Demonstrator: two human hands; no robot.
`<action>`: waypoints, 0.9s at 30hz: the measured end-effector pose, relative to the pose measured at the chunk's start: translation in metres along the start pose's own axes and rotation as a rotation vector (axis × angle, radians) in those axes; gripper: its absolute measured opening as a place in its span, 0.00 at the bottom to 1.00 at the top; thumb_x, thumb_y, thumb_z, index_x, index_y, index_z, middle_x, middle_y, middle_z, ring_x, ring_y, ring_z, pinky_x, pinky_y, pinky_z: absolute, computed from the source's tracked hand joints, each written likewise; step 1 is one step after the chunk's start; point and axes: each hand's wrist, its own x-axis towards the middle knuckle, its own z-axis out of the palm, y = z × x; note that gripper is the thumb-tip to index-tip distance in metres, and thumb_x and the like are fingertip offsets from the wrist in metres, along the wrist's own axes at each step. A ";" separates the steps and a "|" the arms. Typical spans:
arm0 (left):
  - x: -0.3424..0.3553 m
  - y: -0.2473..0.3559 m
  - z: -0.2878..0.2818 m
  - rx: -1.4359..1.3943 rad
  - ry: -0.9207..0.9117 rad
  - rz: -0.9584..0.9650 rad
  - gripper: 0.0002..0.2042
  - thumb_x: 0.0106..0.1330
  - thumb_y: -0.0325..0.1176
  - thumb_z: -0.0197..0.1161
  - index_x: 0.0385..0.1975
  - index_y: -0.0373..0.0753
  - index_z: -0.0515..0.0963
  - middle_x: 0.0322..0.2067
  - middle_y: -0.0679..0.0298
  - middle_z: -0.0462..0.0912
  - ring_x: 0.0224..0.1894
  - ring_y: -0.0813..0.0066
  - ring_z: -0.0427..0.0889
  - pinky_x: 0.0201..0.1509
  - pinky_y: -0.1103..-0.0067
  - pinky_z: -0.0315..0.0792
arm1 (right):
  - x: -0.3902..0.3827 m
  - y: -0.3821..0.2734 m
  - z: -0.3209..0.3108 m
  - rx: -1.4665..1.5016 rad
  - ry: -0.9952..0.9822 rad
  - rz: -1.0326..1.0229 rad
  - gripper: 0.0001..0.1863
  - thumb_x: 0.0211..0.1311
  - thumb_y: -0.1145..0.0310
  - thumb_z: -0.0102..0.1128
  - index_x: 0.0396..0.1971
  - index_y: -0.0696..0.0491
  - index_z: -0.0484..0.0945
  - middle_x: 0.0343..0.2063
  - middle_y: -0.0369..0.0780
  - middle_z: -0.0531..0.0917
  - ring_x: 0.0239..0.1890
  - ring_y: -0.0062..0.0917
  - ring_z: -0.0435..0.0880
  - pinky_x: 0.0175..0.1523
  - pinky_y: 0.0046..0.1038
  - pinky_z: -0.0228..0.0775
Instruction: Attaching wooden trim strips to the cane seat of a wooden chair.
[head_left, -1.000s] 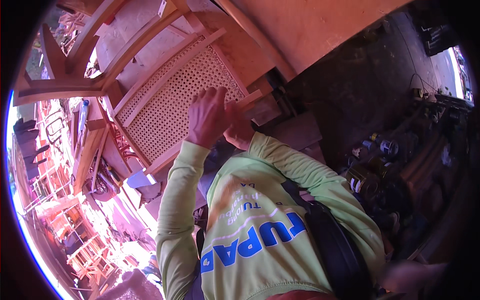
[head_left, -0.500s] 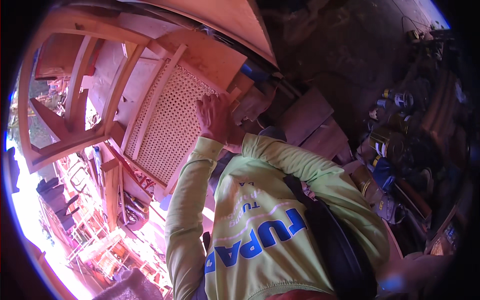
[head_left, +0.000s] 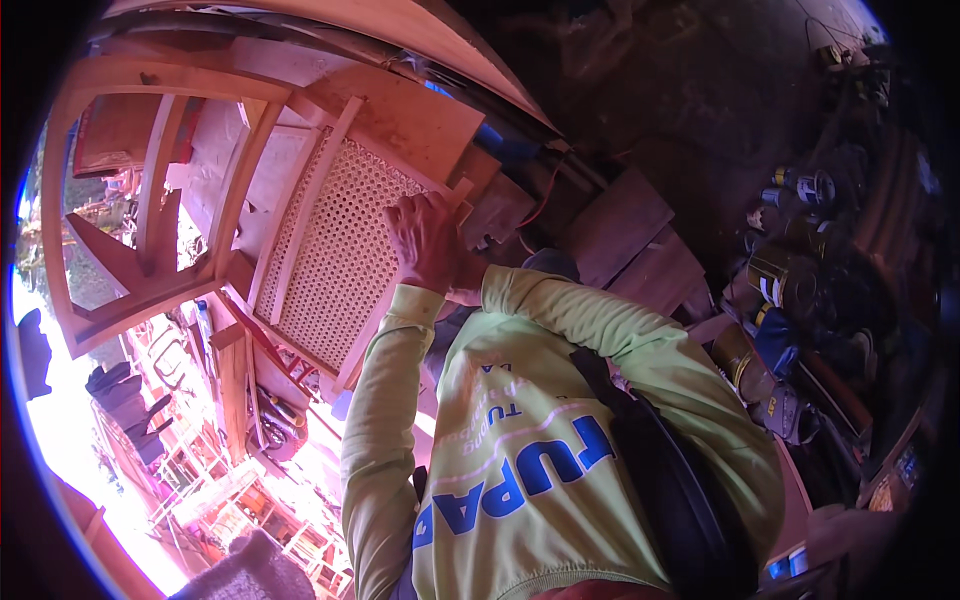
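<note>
A wooden chair frame (head_left: 232,190) lies on its side, with a woven cane panel (head_left: 345,235) set between its rails. Across the cane runs a narrow wooden strip (head_left: 312,215). My left hand (head_left: 418,238) is at the panel's right edge, its fingers curled; what they pinch, if anything, is hidden. Close behind it, my right hand (head_left: 466,272) is mostly covered by the left one, and its fingers do not show. A short wooden end (head_left: 461,191) sticks up just beyond the hands.
Wooden boards (head_left: 625,230) lie right of the hands. Several cans (head_left: 780,275) crowd the dark right side. A flat brown board (head_left: 420,115) sits behind the panel. Dark gloves (head_left: 130,405) hang at the left, near tools (head_left: 280,420) and bright stacked wooden frames (head_left: 270,520).
The whole view has shifted slightly. Both hands stay together at the panel's right edge, and the left fingers have changed position a little. The chair frame keeps its place.
</note>
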 end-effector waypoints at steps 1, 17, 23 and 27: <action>0.002 0.000 0.000 0.001 -0.001 0.004 0.11 0.58 0.37 0.66 0.34 0.36 0.79 0.35 0.53 0.83 0.44 0.54 0.81 0.51 0.58 0.70 | 0.001 -0.001 -0.006 0.008 -0.019 0.000 0.36 0.78 0.49 0.46 0.78 0.54 0.58 0.79 0.54 0.58 0.80 0.54 0.53 0.77 0.72 0.39; -0.207 -0.167 -0.050 -0.417 -0.074 -0.382 0.18 0.66 0.30 0.71 0.54 0.35 0.78 0.48 0.50 0.84 0.53 0.49 0.84 0.58 0.60 0.77 | 0.001 -0.009 -0.048 -0.027 0.404 -0.183 0.20 0.60 0.75 0.62 0.54 0.60 0.80 0.54 0.46 0.79 0.63 0.47 0.74 0.70 0.48 0.67; -0.310 -0.170 -0.012 -0.253 -0.177 -0.420 0.23 0.63 0.31 0.71 0.58 0.37 0.75 0.55 0.49 0.78 0.62 0.46 0.76 0.66 0.58 0.72 | 0.008 -0.005 -0.045 -0.078 0.458 -0.254 0.20 0.60 0.78 0.66 0.53 0.59 0.80 0.50 0.44 0.80 0.59 0.45 0.77 0.67 0.45 0.71; -0.313 -0.173 0.003 -0.242 -0.109 -0.430 0.22 0.64 0.31 0.70 0.57 0.37 0.75 0.54 0.51 0.78 0.60 0.47 0.78 0.65 0.59 0.74 | 0.012 -0.009 -0.046 -0.070 0.452 -0.251 0.21 0.58 0.80 0.67 0.53 0.59 0.79 0.50 0.44 0.81 0.58 0.44 0.78 0.64 0.45 0.74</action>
